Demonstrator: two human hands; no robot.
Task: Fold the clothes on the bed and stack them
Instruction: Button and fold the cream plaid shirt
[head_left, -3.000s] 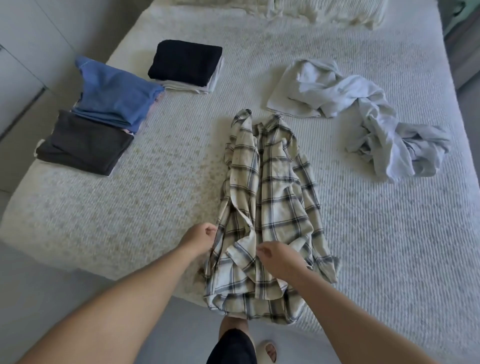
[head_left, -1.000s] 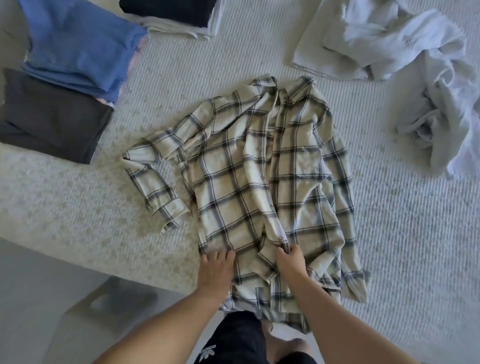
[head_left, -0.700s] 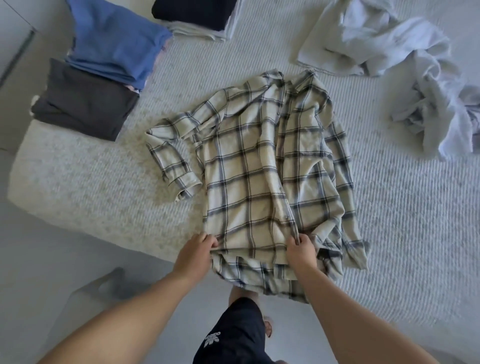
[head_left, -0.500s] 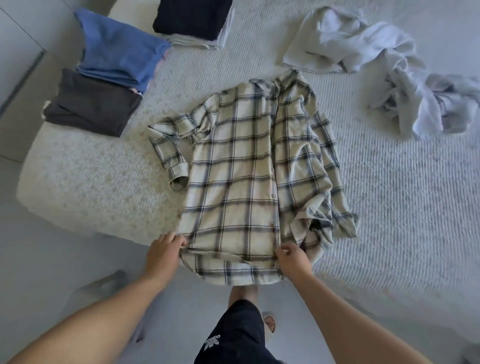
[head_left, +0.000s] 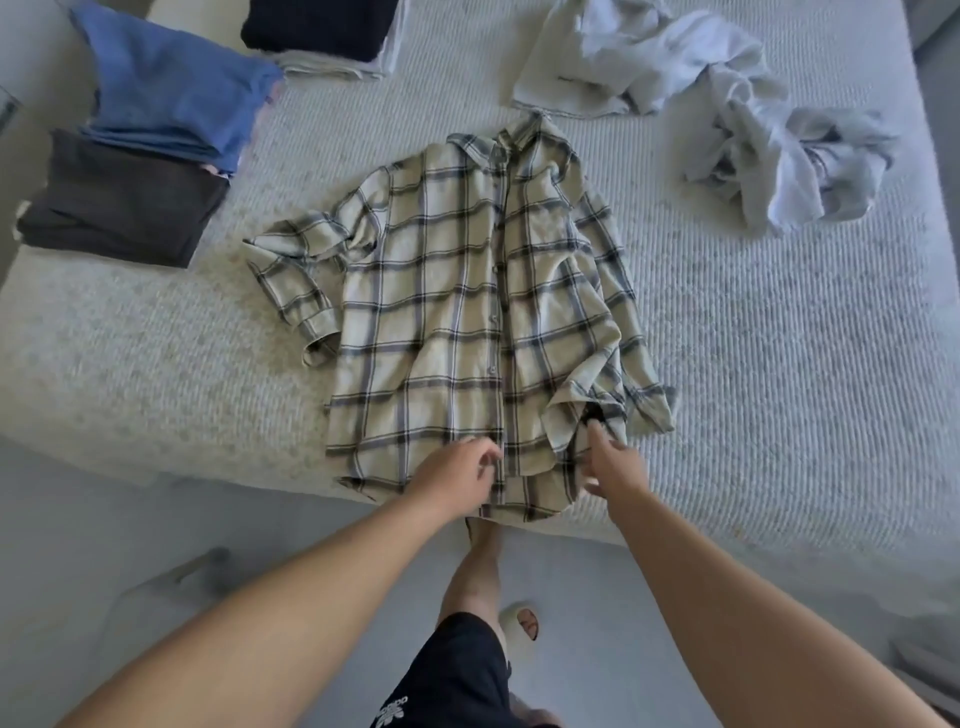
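On the bed (head_left: 779, 364), near the front edge, a plaid shirt (head_left: 467, 312) is spread flat, collar pointed away, hem draped slightly over the edge. Left sleeve is bent beside the body; right side is bunched near the hem. Left hand (head_left: 457, 475) is seen over the hem near the button line, fingers loosely curled, nothing gripped. Right hand (head_left: 610, 465) is extended toward the bunched fold, fingers straight, grip released. Folded blue (head_left: 171, 88), dark grey (head_left: 119, 202) and black (head_left: 317, 23) stacks are laid far left. Crumpled white clothes (head_left: 727, 93) are left far right.
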